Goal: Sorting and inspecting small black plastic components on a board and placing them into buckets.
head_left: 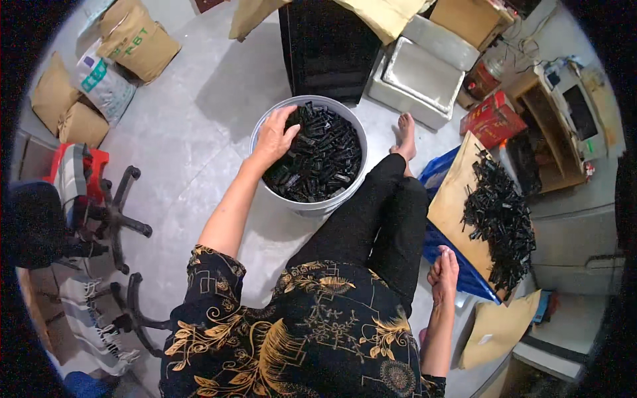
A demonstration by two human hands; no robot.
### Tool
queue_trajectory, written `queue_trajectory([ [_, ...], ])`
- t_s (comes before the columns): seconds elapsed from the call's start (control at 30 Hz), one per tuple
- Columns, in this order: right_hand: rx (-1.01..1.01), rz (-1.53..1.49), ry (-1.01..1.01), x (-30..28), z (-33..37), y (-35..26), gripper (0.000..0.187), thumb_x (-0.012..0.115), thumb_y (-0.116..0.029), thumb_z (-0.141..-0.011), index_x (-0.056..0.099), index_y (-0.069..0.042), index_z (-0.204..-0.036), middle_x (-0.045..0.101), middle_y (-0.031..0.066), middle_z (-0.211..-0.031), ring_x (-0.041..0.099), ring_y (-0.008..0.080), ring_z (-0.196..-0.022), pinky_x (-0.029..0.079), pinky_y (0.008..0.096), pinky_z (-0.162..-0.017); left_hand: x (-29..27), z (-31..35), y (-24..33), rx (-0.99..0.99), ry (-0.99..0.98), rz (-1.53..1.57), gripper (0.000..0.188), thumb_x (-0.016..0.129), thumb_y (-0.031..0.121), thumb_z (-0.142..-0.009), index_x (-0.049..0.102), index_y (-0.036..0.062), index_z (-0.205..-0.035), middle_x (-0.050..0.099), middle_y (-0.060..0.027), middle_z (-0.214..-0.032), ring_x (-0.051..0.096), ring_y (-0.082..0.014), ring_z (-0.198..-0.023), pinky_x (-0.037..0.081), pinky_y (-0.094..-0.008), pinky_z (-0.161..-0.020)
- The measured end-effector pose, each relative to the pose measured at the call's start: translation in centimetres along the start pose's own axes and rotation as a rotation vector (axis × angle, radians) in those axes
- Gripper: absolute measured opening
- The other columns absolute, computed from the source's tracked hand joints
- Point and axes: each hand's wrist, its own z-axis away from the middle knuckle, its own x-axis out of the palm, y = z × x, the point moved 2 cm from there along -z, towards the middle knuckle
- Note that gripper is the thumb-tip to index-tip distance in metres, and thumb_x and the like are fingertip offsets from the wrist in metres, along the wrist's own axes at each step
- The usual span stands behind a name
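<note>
At the left rim of the white bucket, the left hand was found back upward, fingers bent loosely over the edge and thumb standing apart from them. Its fingertips lay over the small black pieces filling the bucket nearly to its rim; no piece could be made out in its grasp.

To the right of the bucket and nearer the wearer, the right hand was half curled, just beside a tan board. Whether it held anything could not be told. A second heap of black pieces, thinner in look, lay on that board, well right of the bucket, with blue material showing beneath the board's edge.

Immediately right of the bucket were the wearer's black trousers and a bare foot. Beyond the bucket stood a black cabinet; beyond and to its right, a white foam box. Brown sacks stood well to its left.
</note>
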Motion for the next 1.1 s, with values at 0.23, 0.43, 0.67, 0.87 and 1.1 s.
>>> queue_trajectory([
  [0.23,-0.073,0.055,-0.015,0.5,2.6,0.4,0.014,0.047,-0.025,-0.093,0.052,-0.014,-0.099,0.032,-0.0042,-0.053,0.025,0.0045,-0.036,0.019,0.0189,-0.032,2.5,5.5,-3.5,-0.051,-0.037,-0.284,0.044,0.049,0.035,-0.087,0.046,0.0093,-0.123,0.045,-0.0137,-0.123,0.038,-0.0303,-0.119,0.032,-0.0458,-0.095],
  [0.43,-0.08,0.087,-0.028,0.3,4.5,0.2,0.014,0.048,-0.023,-0.093,0.051,-0.013,-0.102,0.033,-0.0038,-0.053,0.027,0.0052,-0.037,0.02,0.0194,-0.033,2.3,4.9,-2.9,-0.028,0.022,-0.322,0.045,0.047,0.035,-0.088,0.045,0.0083,-0.123,0.046,-0.0131,-0.122,0.04,-0.0302,-0.118,0.032,-0.0455,-0.095],
  [0.67,-0.201,0.133,0.122,-0.9,4.1,-1.3,0.018,0.047,-0.025,-0.093,0.05,-0.011,-0.103,0.03,-0.005,-0.053,0.025,0.005,-0.038,0.02,0.0206,-0.034,1.5,4.5,-3.1,-0.012,0.06,-0.148,0.042,0.05,0.031,-0.086,0.049,0.0049,-0.119,0.054,-0.0145,-0.109,0.049,-0.0311,-0.105,0.038,-0.0408,-0.089],
  [0.87,-0.394,0.005,0.369,-3.8,5.6,-5.3,0.013,0.048,-0.021,-0.093,0.051,-0.012,-0.101,0.03,-0.0064,-0.055,0.025,0.0029,-0.039,0.02,0.0185,-0.034,1.8,4.7,-3.3,-0.038,0.001,-0.102,0.04,0.048,0.026,-0.089,0.048,0.0035,-0.122,0.053,-0.0171,-0.115,0.048,-0.0322,-0.109,0.037,-0.0393,-0.093],
  [1.1,-0.827,0.164,0.565,-5.4,9.2,-9.8,0.011,0.046,-0.016,-0.094,0.053,-0.01,-0.1,0.032,-0.0088,-0.058,0.026,-0.0002,-0.046,0.021,0.0163,-0.039,1.7,5.0,-3.2,0.043,-0.002,-0.097,0.037,0.051,0.021,-0.087,0.049,0.0006,-0.118,0.052,-0.0174,-0.115,0.047,-0.0338,-0.109,0.036,-0.0409,-0.093],
])
